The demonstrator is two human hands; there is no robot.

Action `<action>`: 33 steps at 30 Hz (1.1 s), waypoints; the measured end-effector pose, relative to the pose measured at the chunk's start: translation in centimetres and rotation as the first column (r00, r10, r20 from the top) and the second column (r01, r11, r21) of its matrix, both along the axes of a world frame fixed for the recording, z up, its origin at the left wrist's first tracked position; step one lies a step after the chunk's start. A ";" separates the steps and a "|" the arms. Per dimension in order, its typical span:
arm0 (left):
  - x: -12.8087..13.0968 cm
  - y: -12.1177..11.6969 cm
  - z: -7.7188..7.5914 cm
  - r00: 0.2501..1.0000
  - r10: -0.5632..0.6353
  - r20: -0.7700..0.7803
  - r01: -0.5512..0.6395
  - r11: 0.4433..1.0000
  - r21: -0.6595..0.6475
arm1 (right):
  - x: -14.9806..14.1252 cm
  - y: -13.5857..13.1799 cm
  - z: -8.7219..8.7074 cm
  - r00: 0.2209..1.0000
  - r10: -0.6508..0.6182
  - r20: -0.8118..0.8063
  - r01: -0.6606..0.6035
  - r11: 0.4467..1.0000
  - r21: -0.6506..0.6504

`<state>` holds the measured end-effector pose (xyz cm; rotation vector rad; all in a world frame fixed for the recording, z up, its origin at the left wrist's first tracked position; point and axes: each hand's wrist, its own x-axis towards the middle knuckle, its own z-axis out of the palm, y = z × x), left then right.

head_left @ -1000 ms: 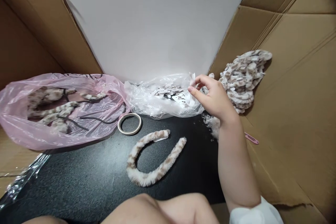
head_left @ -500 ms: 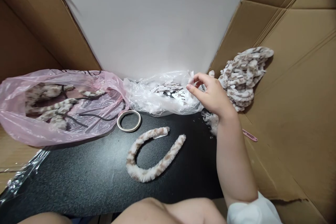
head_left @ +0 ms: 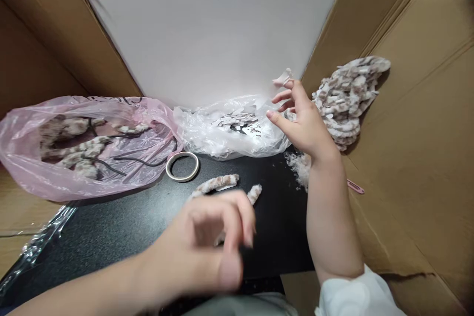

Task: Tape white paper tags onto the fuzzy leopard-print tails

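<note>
My left hand (head_left: 211, 237) hovers over the near part of the black table, blurred, with its fingers loosely curled and the thumb apart from them; nothing shows in its grip. It covers much of the furry brown-and-white headband (head_left: 217, 183), a U-shaped band whose two ends stick out beyond my fingers. Near the clear plastic bag (head_left: 200, 133), my right hand (head_left: 301, 121) is raised with fingers apart. A small whitish piece (head_left: 283, 78), perhaps tape, clings to its index fingertip. Several flat white-backed cut pieces (head_left: 237, 118) lie in the clear bag.
A pink plastic bag (head_left: 22, 143) with furry bands and dark cords lies at left. Beside it is a tape roll (head_left: 182, 167). Furry pieces (head_left: 344, 101) are heaped at right, near white fluff (head_left: 299, 168) and a pink hair clip (head_left: 355, 186). Cardboard walls (head_left: 418, 133) flank the table.
My left hand has come in from the lower left over the headband. My right fingers have opened and lifted away from the clear bag's edge, with the whitish piece on the index fingertip.
</note>
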<state>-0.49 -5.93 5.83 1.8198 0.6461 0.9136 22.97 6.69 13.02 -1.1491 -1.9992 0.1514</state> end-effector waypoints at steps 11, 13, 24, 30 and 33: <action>0.6 9.9 -4.9 0.590 0.389 -0.707 -0.015 0.881 0.472 | -1.0 -1.2 0.5 0.993 0.115 -0.031 -0.116 0.993 -0.031; 0.3 9.9 -4.7 0.659 0.322 -0.679 -0.060 0.923 0.380 | -0.9 -2.0 0.9 0.910 0.416 -0.001 -0.395 0.863 -0.314; -3.9 8.4 -4.2 0.763 0.208 -0.612 -0.176 0.978 0.114 | -2.2 -0.8 -1.3 0.954 0.296 0.046 -0.217 0.790 -0.574; -5.4 7.8 -4.1 0.732 0.214 -0.647 -0.183 0.976 0.116 | -2.2 -1.2 -0.9 0.961 0.274 0.033 -0.208 0.798 -0.565; -5.4 7.6 -3.9 0.707 0.233 -0.667 -0.169 0.972 0.161 | -2.4 -1.2 -1.0 0.958 0.286 0.016 -0.227 0.793 -0.566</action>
